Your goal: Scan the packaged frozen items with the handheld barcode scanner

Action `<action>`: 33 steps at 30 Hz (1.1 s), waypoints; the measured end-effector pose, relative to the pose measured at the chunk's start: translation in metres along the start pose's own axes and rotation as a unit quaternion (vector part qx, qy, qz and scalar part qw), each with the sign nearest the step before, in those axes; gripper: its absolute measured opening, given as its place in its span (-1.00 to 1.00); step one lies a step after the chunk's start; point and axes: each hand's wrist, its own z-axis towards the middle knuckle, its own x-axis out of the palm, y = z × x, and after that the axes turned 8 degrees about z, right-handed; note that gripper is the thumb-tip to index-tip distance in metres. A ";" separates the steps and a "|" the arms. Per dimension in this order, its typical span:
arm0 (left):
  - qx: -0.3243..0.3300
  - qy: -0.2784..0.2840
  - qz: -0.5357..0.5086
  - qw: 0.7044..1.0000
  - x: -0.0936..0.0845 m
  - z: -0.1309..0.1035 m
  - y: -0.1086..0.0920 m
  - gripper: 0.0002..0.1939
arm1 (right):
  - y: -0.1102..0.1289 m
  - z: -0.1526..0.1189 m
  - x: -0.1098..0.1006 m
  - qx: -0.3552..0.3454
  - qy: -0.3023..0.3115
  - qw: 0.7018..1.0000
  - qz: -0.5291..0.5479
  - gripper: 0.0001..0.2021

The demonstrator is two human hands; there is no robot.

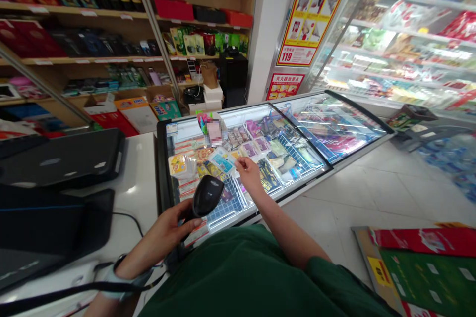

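My left hand (169, 230) is wrapped round the handle of a black barcode scanner (208, 195), whose head points up and away from me. Between the thumb and fingers of my right hand (248, 172) is the edge of a flat blue-and-white packet (222, 160). Both are above the glass top of a chest freezer (161, 158). Left of the blue packet, a stack of yellow-and-white packets (182, 164) rests on the glass. Purple-and-white packets (255, 147) lie beyond my right hand. Behind the blue packet is a colourful bag (204, 121), partly blurred out.
At left, a white counter (143, 183) carries black checkout equipment (63, 158); a dark cable (128, 215) trails from it. Stocked shelves (92, 59) stand behind. A refrigerated display (401, 49) is at back right. A red-and-green box (431, 267) sits at lower right.
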 end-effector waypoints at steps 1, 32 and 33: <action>-0.002 -0.002 0.000 1.000 0.000 0.000 0.000 -0.53 | -0.001 0.000 0.000 0.003 0.000 1.000 0.000 -0.81; 0.001 0.002 -0.019 1.000 0.000 0.007 0.001 -0.48 | -0.012 0.004 0.001 0.077 -0.013 0.995 0.065 -0.78; 0.001 0.000 -0.020 1.000 0.000 0.007 0.002 -0.48 | -0.015 0.005 0.000 0.092 -0.023 0.993 0.075 -0.77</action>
